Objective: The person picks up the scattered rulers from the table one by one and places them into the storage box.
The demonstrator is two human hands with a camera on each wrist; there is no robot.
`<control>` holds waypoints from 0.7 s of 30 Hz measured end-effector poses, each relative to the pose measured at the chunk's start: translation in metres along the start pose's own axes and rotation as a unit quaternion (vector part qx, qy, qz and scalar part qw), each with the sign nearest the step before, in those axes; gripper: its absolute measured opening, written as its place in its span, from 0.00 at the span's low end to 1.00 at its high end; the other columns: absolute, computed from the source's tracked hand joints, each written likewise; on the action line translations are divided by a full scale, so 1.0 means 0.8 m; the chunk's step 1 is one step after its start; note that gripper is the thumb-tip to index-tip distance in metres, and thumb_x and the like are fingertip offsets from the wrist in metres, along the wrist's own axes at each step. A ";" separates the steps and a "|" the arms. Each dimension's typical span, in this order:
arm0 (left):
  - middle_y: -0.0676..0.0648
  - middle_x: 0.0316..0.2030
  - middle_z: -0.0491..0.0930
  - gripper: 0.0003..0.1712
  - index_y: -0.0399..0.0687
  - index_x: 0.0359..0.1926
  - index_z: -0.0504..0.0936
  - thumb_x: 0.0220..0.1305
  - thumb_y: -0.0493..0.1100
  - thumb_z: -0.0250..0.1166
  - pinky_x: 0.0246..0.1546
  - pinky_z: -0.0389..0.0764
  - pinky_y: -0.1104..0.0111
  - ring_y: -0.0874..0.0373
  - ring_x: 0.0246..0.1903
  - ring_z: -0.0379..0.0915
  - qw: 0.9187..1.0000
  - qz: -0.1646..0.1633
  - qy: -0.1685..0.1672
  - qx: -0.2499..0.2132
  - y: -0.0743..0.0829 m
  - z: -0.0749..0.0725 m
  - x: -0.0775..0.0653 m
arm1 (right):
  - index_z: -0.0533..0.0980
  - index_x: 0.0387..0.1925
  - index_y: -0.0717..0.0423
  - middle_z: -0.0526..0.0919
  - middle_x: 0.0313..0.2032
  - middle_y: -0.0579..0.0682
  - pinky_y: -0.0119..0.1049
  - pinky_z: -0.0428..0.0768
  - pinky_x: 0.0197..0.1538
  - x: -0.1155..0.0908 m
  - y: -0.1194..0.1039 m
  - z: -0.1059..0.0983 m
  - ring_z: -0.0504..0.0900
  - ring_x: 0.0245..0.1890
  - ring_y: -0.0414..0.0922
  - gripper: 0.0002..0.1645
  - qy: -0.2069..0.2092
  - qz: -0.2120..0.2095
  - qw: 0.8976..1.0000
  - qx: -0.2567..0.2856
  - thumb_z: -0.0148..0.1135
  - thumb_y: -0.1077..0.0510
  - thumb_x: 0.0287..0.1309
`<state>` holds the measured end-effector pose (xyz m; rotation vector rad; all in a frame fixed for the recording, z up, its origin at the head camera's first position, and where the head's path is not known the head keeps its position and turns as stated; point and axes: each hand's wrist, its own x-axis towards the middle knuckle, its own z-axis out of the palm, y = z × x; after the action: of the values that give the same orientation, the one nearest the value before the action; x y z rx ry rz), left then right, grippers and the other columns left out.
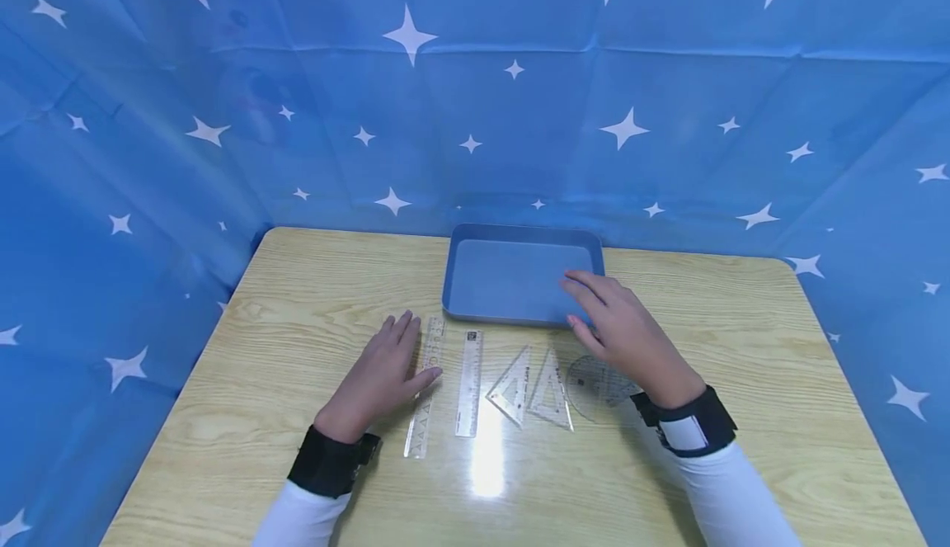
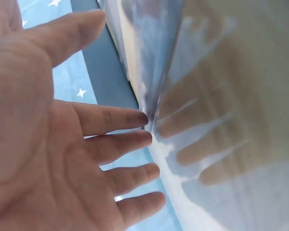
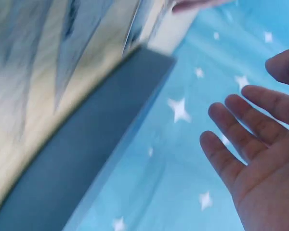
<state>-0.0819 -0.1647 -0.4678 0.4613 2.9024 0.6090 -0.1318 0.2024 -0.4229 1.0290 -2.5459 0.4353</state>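
Note:
My left hand [image 1: 382, 378] is low over the table with fingers extended, its thumb overlapping a clear stencil ruler [image 1: 419, 427] in the head view. In the left wrist view, the fingertips [image 2: 144, 138] are right at the glossy tabletop, which mirrors them. My right hand [image 1: 631, 328] hovers at the near right corner of a blue tray [image 1: 512, 279], fingers spread and nothing between them. A clear straight ruler [image 1: 468, 386], two set squares [image 1: 512, 388] and a round clear protractor [image 1: 582, 382] lie in a row before the tray. Beside the protractor another clear piece [image 1: 618, 386] is partly hidden by my right hand.
The wood-grain table [image 1: 297, 299] has rounded back corners. A blue star-patterned cloth [image 1: 505, 118] hangs behind it and down both sides. The tray's low wall [image 3: 101, 120] faces the row of drawing tools. Glare marks the tabletop below the straight ruler.

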 end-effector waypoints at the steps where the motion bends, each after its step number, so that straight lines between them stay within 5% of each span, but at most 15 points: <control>1: 0.28 0.77 0.56 0.50 0.28 0.77 0.58 0.71 0.60 0.64 0.75 0.57 0.40 0.29 0.77 0.48 1.000 0.004 -0.005 -0.001 0.002 0.001 -0.001 | 0.72 0.69 0.61 0.75 0.67 0.61 0.59 0.77 0.63 0.005 -0.004 0.004 0.77 0.64 0.59 0.32 -0.001 -0.015 1.000 0.000 0.65 0.56 0.66; 9: 0.30 0.78 0.55 0.52 0.28 0.76 0.60 0.70 0.64 0.64 0.74 0.59 0.39 0.30 0.78 0.46 0.999 0.005 -0.042 0.026 0.017 0.018 -0.011 | 0.71 0.69 0.62 0.75 0.67 0.60 0.54 0.76 0.66 0.043 -0.049 0.043 0.78 0.65 0.56 0.29 -0.040 -0.094 0.994 0.026 0.58 0.55 0.72; 14: 0.30 0.76 0.59 0.51 0.27 0.73 0.65 0.67 0.64 0.67 0.71 0.62 0.36 0.28 0.76 0.51 0.997 0.010 -0.035 0.070 0.021 0.031 -0.016 | 0.73 0.68 0.65 0.77 0.67 0.60 0.48 0.76 0.68 0.059 -0.082 0.071 0.78 0.65 0.54 0.30 -0.066 -0.139 0.988 0.022 0.63 0.57 0.68; 21: 0.30 0.74 0.63 0.45 0.28 0.70 0.69 0.67 0.57 0.70 0.68 0.66 0.36 0.25 0.73 0.55 0.995 0.023 -0.003 0.100 0.020 0.039 -0.025 | 0.72 0.69 0.63 0.77 0.68 0.57 0.44 0.72 0.72 0.072 -0.119 0.098 0.76 0.69 0.52 0.27 -0.148 -0.166 0.975 0.009 0.56 0.55 0.74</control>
<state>-0.0525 -0.1456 -0.4883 0.5537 2.9675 0.3215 -0.1192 0.0705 -0.4533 1.5972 -2.5460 0.2238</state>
